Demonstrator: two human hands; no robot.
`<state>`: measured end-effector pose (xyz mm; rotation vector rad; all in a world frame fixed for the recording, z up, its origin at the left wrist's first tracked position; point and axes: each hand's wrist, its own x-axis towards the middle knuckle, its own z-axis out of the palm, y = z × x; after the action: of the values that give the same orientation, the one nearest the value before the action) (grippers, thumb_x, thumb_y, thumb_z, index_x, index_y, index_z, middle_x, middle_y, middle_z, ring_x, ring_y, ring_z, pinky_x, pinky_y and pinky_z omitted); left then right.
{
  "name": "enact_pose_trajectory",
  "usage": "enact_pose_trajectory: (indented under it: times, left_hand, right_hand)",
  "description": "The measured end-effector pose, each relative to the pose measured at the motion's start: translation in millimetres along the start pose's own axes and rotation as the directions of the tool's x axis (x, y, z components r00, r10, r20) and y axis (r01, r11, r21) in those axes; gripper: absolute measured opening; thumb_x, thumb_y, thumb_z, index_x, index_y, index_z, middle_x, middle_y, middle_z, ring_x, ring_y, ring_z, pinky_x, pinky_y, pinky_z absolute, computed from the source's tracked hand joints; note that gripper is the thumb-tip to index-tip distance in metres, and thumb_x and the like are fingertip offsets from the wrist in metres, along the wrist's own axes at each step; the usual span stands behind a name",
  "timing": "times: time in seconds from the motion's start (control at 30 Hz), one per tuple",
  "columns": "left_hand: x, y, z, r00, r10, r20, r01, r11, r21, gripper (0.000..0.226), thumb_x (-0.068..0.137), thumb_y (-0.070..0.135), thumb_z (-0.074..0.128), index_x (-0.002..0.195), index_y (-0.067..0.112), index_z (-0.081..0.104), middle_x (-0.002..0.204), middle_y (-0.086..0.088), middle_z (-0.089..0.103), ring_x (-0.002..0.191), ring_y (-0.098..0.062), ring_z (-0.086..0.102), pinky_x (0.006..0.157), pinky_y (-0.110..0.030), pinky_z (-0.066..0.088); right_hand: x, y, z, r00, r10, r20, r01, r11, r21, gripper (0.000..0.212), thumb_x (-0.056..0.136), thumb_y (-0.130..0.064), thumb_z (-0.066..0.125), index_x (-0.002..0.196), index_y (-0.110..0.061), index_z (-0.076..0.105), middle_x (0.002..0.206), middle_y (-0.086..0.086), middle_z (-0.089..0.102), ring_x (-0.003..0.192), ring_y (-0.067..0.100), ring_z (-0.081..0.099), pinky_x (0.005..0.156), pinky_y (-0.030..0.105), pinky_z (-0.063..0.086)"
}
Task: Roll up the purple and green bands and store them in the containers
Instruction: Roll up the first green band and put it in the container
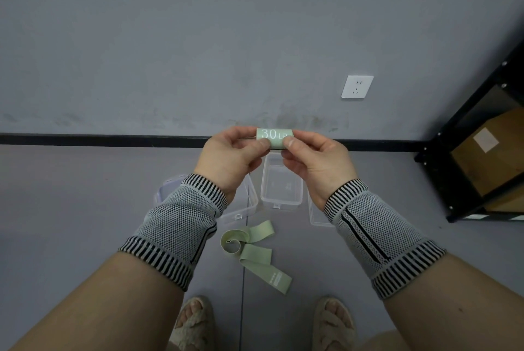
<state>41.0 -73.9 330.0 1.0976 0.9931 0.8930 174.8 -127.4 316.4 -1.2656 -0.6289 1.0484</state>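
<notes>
A rolled green band (274,138) marked "30 LB" is held up in front of me. My left hand (232,155) pinches its left end and my right hand (314,158) pinches its right end. Below them on the floor stands an open clear container (281,180). A second clear container (241,206) lies to its left, partly hidden by my left wrist. Another green band (252,251) lies loose and partly curled on the floor nearer to my feet. No purple band is in sight.
A clear lid or tray (319,214) lies right of the containers, partly behind my right wrist. A black shelf unit (482,152) with cardboard boxes stands at the right. The grey wall with a white socket (357,86) rises just behind.
</notes>
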Motion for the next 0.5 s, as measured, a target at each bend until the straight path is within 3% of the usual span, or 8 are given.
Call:
enact_pose_trajectory:
  times: [0.1,0.3,0.5]
  left_hand:
    - [-1.0,0.0,4.9,1.000,0.002,-0.008,-0.002,1.000,-0.006,0.016,0.084,0.003,0.066,0.098,0.009,0.062,0.079,-0.006,0.067,0.074,-0.014,0.066,0.065,-0.020,0.053]
    - [2.6,-8.2,15.3,1.000,-0.025,-0.001,0.025,1.000,0.004,0.013,0.084,0.006,0.066,0.094,0.013,0.063,0.083,-0.006,0.070,0.077,-0.013,0.068,0.070,-0.023,0.052]
    - [12.6,-22.6,25.1,0.997,-0.075,-0.033,0.075,0.997,-0.006,0.021,0.083,0.013,0.068,0.104,0.011,0.065,0.085,-0.004,0.072,0.084,-0.015,0.070,0.076,-0.029,0.054]
  right_hand:
    - [0.6,-0.6,-3.2,0.999,-0.016,0.029,0.018,0.997,-0.073,0.021,0.082,-0.012,0.070,0.102,-0.018,0.068,0.088,0.002,0.072,0.085,0.015,0.069,0.080,0.031,0.056]
    - [5.7,-2.5,-14.7,0.999,-0.037,-0.018,0.034,0.992,-0.122,0.014,0.082,-0.015,0.072,0.089,-0.026,0.069,0.081,-0.002,0.072,0.080,0.013,0.068,0.076,0.028,0.055]
    - [18.3,-1.1,-22.3,0.997,0.009,-0.080,-0.020,0.991,-0.135,0.014,0.081,-0.012,0.072,0.094,-0.015,0.069,0.079,0.005,0.069,0.071,0.012,0.064,0.074,0.026,0.054]
